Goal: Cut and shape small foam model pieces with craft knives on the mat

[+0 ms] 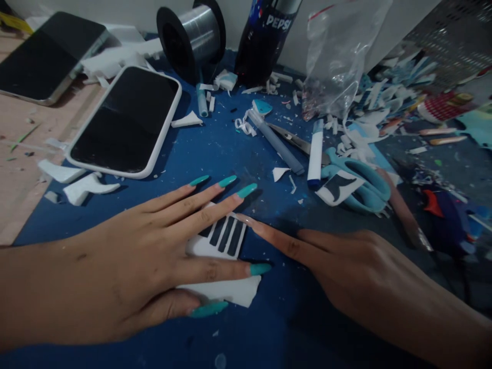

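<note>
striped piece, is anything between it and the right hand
Nothing visible: the right hand's index fingertip is at the striped piece's upper right corner. The left hand covers part of it from the other side.

Tabletop: deep blue (215,138), flecked with tiny pale crumbs; pale pink surface (31,133) adjoins at far left.
Phones: white-cased phone (126,120) face up on the blue; dark phone (48,59) on the pink.
Back row: spool (200,33) of clear line, Pepsi bottle (263,46), clear plastic bag (338,66).
Cutting tool: blue-handled scissors (378,187), a scrap with a black curve (340,188) overlapping one handle.
Tubes: blue-grey tube (279,143) and white tube (315,151), either side of the blades.
Near middle: white piece with dark bars (234,238), torn-edged white strip (242,291) (both partly covered).
Offcuts: pale scraps (376,105), heaped at right.
</note>
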`<state>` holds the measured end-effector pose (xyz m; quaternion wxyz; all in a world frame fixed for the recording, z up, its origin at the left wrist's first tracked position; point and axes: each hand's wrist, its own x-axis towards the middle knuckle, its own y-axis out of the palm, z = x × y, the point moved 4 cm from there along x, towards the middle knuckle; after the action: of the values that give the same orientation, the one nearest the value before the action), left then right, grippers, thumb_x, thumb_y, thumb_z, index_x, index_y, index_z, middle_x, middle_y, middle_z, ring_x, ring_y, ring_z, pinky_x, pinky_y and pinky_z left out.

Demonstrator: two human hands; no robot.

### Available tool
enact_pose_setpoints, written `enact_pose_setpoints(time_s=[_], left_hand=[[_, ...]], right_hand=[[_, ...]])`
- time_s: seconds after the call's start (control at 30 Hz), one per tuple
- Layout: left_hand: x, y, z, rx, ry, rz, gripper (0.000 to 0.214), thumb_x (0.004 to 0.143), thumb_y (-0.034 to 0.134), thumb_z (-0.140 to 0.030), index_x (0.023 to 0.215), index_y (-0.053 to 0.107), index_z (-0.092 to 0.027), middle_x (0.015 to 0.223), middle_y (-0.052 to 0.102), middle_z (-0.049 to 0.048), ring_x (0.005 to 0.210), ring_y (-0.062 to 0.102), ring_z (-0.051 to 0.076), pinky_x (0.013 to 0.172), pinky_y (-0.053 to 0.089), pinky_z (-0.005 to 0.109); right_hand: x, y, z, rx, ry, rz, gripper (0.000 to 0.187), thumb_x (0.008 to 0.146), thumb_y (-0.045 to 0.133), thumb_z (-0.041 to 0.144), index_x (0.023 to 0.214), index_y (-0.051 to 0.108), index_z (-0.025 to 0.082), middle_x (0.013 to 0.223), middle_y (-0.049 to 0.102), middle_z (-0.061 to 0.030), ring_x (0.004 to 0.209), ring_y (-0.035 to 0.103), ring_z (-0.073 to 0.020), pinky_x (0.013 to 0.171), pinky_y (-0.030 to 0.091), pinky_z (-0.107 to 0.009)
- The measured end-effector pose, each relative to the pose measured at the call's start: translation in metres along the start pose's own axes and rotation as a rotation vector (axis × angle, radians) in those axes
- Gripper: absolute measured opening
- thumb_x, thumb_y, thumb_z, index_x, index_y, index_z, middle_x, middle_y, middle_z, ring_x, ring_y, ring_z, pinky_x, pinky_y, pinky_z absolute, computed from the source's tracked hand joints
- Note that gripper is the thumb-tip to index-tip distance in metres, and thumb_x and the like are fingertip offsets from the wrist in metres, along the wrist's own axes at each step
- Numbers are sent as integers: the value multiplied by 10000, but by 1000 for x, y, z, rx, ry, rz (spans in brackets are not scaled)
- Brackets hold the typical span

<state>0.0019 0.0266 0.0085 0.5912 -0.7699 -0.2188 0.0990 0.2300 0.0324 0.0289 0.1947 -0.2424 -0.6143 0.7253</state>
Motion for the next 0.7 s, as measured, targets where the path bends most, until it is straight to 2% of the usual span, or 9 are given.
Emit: enact_pose_setpoints(time_s=[0.1, 0.3, 0.5, 0.7], left_hand=[[1, 0, 1, 26, 13, 24, 631, 934, 499, -458, 1502, 225, -431, 1627, 140, 1, 1474, 206, 356, 1175, 251, 576], [3, -2, 1, 98, 3, 35, 631, 909, 510, -543, 1485, 273, -438, 1618, 188, -19, 1487, 210, 289, 1222, -4, 542], [2, -7, -2, 143, 45, 22, 619, 913, 489, -548, 1485, 304, -400, 1591, 280, 15, 1462, 283, 283, 1213, -37, 543], [1, -4, -1, 166, 3, 58, 599, 939, 435, -543, 1496, 256, -415, 1615, 205, -15, 1503, 139, 217, 1216, -76, 480]], right_hand=[[0, 0, 1, 8, -1, -22, 737, 790, 315, -13, 1476, 338, 255, 606, 514, 77, 382, 507, -104, 357, 338, -223], [0, 2, 2, -50, -12, -52, 734, 773, 307, -37, 1462, 361, 212, 608, 506, 70, 386, 507, -108, 350, 326, -234], [-2, 1, 0, -29, -10, -75, 658, 804, 330, -11, 1411, 412, 231, 601, 506, 71, 383, 511, -119, 340, 358, -230], [-8, 1, -4, -44, 2, -39, 756, 778, 315, -24, 1474, 340, 271, 588, 493, 78, 346, 483, -105, 325, 333, -227]])
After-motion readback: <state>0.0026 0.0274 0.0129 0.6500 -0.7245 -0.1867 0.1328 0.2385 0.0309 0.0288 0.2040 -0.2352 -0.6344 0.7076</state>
